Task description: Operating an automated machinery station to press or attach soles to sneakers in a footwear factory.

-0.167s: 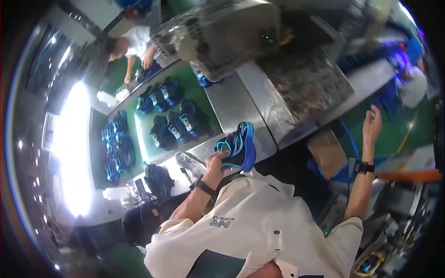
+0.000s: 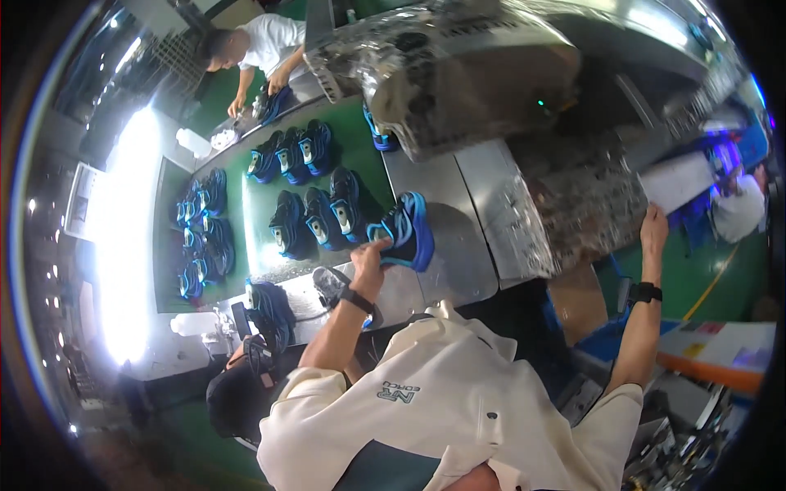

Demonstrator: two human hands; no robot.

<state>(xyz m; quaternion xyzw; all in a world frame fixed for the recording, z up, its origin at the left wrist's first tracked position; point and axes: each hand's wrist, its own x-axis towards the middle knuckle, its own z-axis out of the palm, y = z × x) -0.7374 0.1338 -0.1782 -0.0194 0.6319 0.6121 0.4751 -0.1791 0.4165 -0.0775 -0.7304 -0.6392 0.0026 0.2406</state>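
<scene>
A black running shoe with a bright blue sole and trim [image 2: 415, 237] is gripped at one end by my left hand [image 2: 368, 268]. It is held tilted over the steel plate at the edge of the green conveyor [image 2: 377, 182]. My right hand [image 2: 653, 232] is raised at the near right corner of a machine housing covered in clear, wrinkled film [image 2: 585, 200]. Its fingers look close together against that edge, too small to tell whether they grip anything. Rows of similar shoes [image 2: 318, 214] stand on the conveyor to the left.
A bulky film-wrapped machine hood [image 2: 483, 78] overhangs the far side. A cardboard piece [image 2: 576, 303] stands below the housing. At the far left a person in white [image 2: 266, 42] handles a shoe; another person in white [image 2: 738, 209] is at far right. A dark shoe [image 2: 272, 311] sits by the near edge.
My left hand has carried the shoe left and slightly up. My right hand has come to the film-covered housing's corner. The whole view has also shifted.
</scene>
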